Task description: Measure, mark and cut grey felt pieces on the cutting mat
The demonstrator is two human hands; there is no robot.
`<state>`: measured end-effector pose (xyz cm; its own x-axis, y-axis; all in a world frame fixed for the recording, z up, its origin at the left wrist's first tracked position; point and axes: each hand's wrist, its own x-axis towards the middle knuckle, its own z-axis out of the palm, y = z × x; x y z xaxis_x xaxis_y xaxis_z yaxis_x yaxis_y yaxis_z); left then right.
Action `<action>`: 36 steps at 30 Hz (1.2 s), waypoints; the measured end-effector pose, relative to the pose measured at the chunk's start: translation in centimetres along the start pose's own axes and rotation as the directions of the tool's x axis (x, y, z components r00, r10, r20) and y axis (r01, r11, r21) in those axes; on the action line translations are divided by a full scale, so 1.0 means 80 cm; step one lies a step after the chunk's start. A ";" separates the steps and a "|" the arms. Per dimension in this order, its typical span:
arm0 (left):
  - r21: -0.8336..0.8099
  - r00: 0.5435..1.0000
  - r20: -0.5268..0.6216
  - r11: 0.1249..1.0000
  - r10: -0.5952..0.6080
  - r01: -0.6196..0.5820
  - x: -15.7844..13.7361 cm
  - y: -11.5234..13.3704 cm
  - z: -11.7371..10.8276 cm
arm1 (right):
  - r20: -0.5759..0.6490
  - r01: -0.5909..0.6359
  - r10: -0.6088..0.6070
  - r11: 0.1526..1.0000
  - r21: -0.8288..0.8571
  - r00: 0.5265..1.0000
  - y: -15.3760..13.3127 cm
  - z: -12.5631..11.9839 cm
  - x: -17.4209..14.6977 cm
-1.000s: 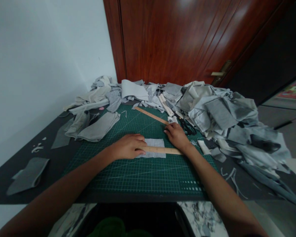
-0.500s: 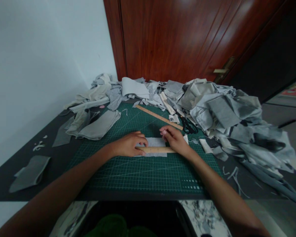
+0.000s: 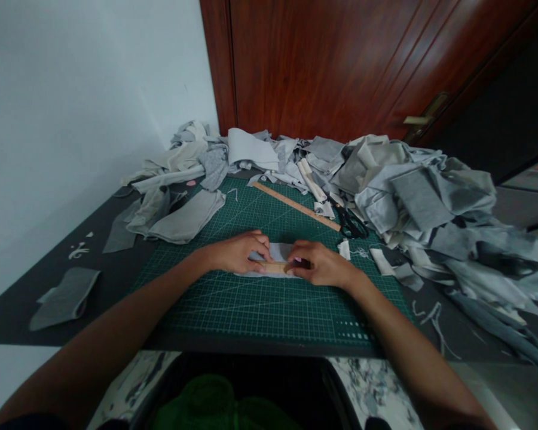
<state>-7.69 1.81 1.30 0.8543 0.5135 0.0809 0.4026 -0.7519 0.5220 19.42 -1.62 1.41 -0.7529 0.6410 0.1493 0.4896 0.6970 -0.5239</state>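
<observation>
A small grey fabric strip (image 3: 280,251) lies on the green cutting mat (image 3: 260,310), with a short wooden ruler (image 3: 275,268) across it lengthwise. My left hand (image 3: 242,252) holds the ruler's left part, thumb at the near edge and bent fingers at the far side. On the right, my right hand (image 3: 320,264) pinches the other part of the ruler between thumb and curled fingers. Both ends of the ruler are hidden under my hands, as are parts of the strip.
A second wooden ruler (image 3: 296,206) lies slantwise beyond my hands, beside black scissors (image 3: 352,226). Grey and white fabric scraps are heaped at the back and right (image 3: 421,197). Folded cloth (image 3: 67,298) lies left. A white wall (image 3: 116,71) and wooden door (image 3: 318,65) stand behind.
My right hand has come down and left from above the ruler and closed on it. My left hand stays on the ruler. The view has shifted slightly.
</observation>
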 end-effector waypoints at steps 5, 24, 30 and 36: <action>-0.028 0.999 0.033 1.000 0.005 -0.004 0.000 -0.001 0.000 | 0.039 0.008 -0.010 0.998 0.056 0.999 -0.001 0.000 -0.001; -0.068 0.999 0.046 0.998 -0.004 0.007 -0.004 -0.001 -0.005 | 0.027 0.043 -0.045 0.995 0.090 0.999 0.012 -0.003 -0.001; -0.076 0.998 0.060 0.997 -0.014 0.019 -0.003 -0.001 -0.006 | 0.018 0.043 -0.046 0.991 0.130 0.999 0.018 -0.004 0.000; -0.081 0.997 0.070 0.996 -0.027 0.032 -0.003 -0.001 -0.006 | 0.052 0.000 -0.007 0.992 0.124 0.999 0.010 -0.008 -0.002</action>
<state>-8.11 1.96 1.63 0.8642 0.5031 0.0074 0.4020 -0.6993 0.5911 20.25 -0.96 1.50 -0.7782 0.6185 0.1087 0.4310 0.6519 -0.6239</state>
